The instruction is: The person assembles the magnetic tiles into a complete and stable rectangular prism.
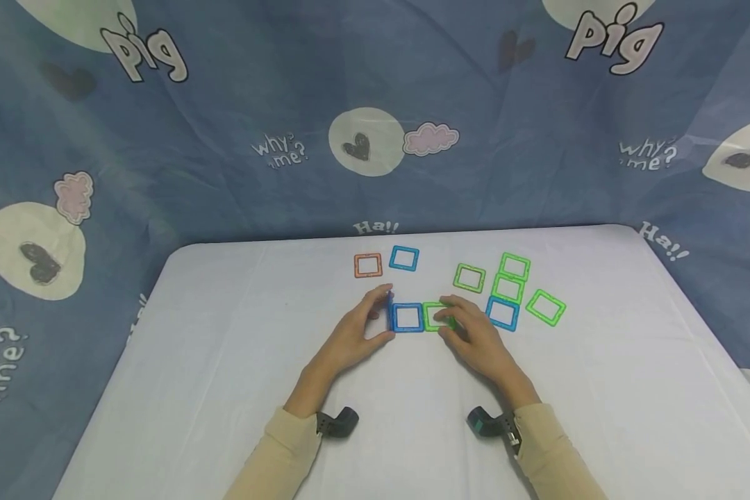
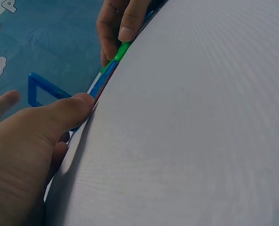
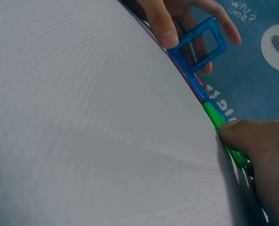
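Two open-centred square magnetic tiles lie edge to edge on the white table, a blue tile (image 1: 407, 318) and a green tile (image 1: 434, 326). At the blue one's left edge another blue tile (image 3: 215, 35) stands upright. My left hand (image 1: 356, 337) holds this upright tile, thumb at its near lower corner and some fingers behind it; the index finger stretches away past it. With my right hand (image 1: 475, 337) I grip the flat green tile, thumb on its near edge and fingers on the far side. That hand partly covers the green tile's right side.
Behind my hands lie an orange tile (image 1: 367, 265) and a blue tile (image 1: 404, 258). To the right are a loose green tile (image 1: 469, 278), a column of two green tiles (image 1: 514, 267) and a blue tile (image 1: 503, 314), and another green tile (image 1: 546, 307). A printed blue curtain (image 1: 287, 201) hangs behind.
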A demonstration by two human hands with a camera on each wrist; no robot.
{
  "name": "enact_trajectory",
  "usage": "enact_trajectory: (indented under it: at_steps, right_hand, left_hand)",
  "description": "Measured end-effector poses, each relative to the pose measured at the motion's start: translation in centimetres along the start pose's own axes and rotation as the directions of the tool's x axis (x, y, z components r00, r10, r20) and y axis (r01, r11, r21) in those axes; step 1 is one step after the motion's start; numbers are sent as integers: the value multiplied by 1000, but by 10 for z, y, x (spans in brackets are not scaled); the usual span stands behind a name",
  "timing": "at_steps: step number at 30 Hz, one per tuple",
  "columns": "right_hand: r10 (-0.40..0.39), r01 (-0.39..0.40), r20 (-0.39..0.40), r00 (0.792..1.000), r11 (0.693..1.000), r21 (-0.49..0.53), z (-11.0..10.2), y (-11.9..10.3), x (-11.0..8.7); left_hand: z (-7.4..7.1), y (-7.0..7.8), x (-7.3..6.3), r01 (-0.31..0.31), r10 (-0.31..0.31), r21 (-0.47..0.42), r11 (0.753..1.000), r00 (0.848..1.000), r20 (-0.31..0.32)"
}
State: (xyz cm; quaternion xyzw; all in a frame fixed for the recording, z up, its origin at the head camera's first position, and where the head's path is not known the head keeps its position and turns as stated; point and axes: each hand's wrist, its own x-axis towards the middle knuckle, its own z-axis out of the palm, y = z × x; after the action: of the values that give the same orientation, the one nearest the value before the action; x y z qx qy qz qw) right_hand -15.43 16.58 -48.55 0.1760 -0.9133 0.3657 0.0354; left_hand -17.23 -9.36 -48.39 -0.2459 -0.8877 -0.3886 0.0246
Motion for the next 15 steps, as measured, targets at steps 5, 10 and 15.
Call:
enact_trajectory:
  at_steps: [5,10,15]
  right_hand:
    - [-2,2,-4,1000,1000,9,0,1,0]
    - [-7,7,-6,1000,1000,11,0,2,0]
    - [-2,2,3,1000,1000,3,-1,2,0]
  left_hand:
    - [0,2,0,19,-19,43,999,1000,1]
    - [-1,3,-1,36,-35,90,995,999,-11]
    - [-2,3,0,51,-54,115,992,998,27]
